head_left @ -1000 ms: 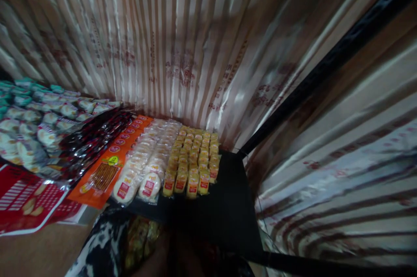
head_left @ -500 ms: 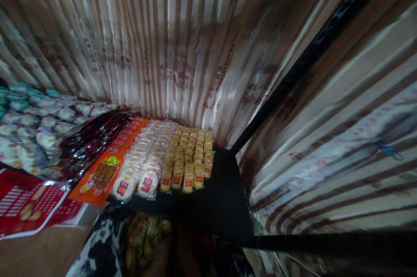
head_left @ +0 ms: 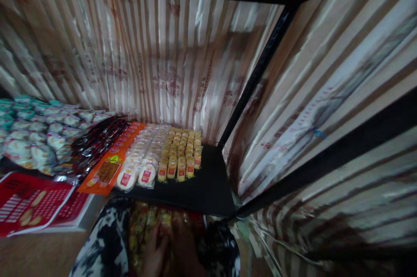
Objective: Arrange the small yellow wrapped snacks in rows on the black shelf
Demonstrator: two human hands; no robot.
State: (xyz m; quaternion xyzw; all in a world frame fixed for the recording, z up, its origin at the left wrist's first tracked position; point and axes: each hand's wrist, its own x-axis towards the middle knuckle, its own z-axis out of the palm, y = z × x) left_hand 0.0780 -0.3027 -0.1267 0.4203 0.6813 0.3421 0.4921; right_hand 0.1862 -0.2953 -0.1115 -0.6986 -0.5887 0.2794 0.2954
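Note:
Low in the picture, my left hand (head_left: 157, 242) reaches down among small yellow snack packets (head_left: 139, 231) between my knees. Its fingers look bent in at the packets, but what they hold is too dark to make out. My right hand (head_left: 182, 240) is close beside it over the same packets, its fingertips lost in shadow. Just beyond, similar yellow wrapped snacks (head_left: 177, 155) stand in rows on a black shelf (head_left: 198, 194). Left of them lie rows of round white wrapped crackers (head_left: 138, 155).
An orange snack bag (head_left: 109, 168), dark shiny packets (head_left: 94, 146) and many white-and-green packets (head_left: 48, 127) line the shelf leftward. A red bag (head_left: 35, 203) lies at its near left. Black metal posts (head_left: 257, 81) and a striped plastic sheet (head_left: 176, 64) enclose the shelf.
The view has shifted, so the top shelf edge and right-hand bar now show. My hands and the yellow packets between my knees have come further into view.

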